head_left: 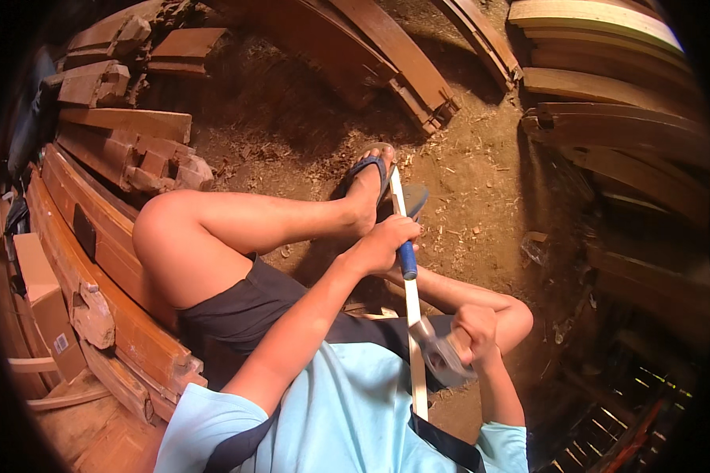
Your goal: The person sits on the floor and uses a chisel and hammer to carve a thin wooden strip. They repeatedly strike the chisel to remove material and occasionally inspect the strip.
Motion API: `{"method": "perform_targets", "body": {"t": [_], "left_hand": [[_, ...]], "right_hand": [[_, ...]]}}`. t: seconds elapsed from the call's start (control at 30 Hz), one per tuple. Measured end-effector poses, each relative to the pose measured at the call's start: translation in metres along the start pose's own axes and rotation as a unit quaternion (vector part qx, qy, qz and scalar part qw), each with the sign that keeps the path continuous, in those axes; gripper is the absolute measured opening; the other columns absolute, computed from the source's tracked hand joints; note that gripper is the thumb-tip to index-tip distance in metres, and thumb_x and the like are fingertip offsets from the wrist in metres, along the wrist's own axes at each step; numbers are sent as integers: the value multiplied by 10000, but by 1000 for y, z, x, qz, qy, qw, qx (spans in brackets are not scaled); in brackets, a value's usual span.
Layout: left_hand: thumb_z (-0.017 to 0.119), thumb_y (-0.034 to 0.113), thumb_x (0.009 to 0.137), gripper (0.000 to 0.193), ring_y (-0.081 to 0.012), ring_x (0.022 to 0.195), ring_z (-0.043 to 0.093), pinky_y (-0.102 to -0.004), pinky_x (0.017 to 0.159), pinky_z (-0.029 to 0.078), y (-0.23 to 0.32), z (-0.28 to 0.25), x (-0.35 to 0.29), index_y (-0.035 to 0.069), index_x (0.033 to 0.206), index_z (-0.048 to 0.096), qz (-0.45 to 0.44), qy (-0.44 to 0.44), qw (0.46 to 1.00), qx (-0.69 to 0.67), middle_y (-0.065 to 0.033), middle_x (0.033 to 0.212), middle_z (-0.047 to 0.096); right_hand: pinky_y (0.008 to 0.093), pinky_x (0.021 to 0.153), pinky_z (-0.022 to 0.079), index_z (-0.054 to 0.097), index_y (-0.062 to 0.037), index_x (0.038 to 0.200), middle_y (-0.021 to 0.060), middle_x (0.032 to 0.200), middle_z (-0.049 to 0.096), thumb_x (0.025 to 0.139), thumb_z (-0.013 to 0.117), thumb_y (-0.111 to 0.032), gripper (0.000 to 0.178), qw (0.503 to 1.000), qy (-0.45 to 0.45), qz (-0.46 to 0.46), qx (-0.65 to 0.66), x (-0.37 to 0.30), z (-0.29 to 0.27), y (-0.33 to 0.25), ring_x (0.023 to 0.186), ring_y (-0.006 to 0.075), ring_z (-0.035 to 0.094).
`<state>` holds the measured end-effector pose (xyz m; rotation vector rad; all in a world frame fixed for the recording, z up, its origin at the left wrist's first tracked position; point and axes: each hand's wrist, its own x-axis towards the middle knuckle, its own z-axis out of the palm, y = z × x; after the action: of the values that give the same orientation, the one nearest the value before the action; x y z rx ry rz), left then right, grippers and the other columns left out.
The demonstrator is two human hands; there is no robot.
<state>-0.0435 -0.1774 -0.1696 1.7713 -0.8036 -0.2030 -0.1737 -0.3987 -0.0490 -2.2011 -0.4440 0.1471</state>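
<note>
A long pale wood strip (416, 369) runs from beside my foot back toward my shirt. My left hand (389, 243) is closed over the strip and around a blue-handled tool (407, 260), whose working end is hidden beneath my fingers. Close to the strip's right side, my right hand (472, 334) is closed on a grey metal tool (442, 359) that looks like a hammer. Motion smears this tool, and its handle is mostly hidden. Its head appears to overlap the strip; contact cannot be made out.
My bent legs and a sandalled foot (367, 177) surround the work. Shavings litter the dirt floor (481, 189). Brown planks (126, 260) lie stacked at left beside a cardboard box (51, 303). More boards (402, 63) lie ahead, with stacked lumber (607, 83) at right.
</note>
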Motion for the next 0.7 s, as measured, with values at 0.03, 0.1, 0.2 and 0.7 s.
{"method": "perform_targets", "body": {"t": [0.03, 0.1, 0.2, 0.7], "left_hand": [[659, 55, 738, 183, -350, 811, 528, -408, 739, 434, 1, -1, 1, 45, 775, 480, 2, -4, 1000, -5, -135, 773, 517], [663, 52, 757, 212, -386, 799, 518, -436, 720, 426, -1, -3, 3, 31, 768, 452, 3, -8, 1000, -9, -159, 764, 498], [666, 58, 731, 187, -340, 803, 530, -403, 723, 427, -8, -1, 9, 44, 760, 482, -4, 21, 1000, -7, -126, 755, 518], [645, 17, 774, 181, -313, 784, 512, -389, 714, 424, -11, -5, 8, 39, 744, 469, -1, 11, 1000, -1, -115, 751, 499]], "right_hand": [[395, 475, 416, 536, -40, 642, 116, 554, 496, 815, 573, -657, 642, 1000, -6, 6, -3, -2, 3, 9, 519, 302, 556], [409, 489, 419, 569, -48, 663, 128, 561, 512, 797, 609, -637, 606, 988, 0, 87, -126, -11, 10, 28, 528, 307, 561], [403, 479, 408, 554, -42, 659, 114, 537, 460, 803, 594, -662, 637, 997, 17, 11, -73, 5, -4, -7, 514, 296, 542], [395, 469, 387, 530, -40, 627, 118, 545, 464, 815, 572, -669, 658, 990, 4, 92, -111, -9, 10, 27, 496, 301, 520]]}}
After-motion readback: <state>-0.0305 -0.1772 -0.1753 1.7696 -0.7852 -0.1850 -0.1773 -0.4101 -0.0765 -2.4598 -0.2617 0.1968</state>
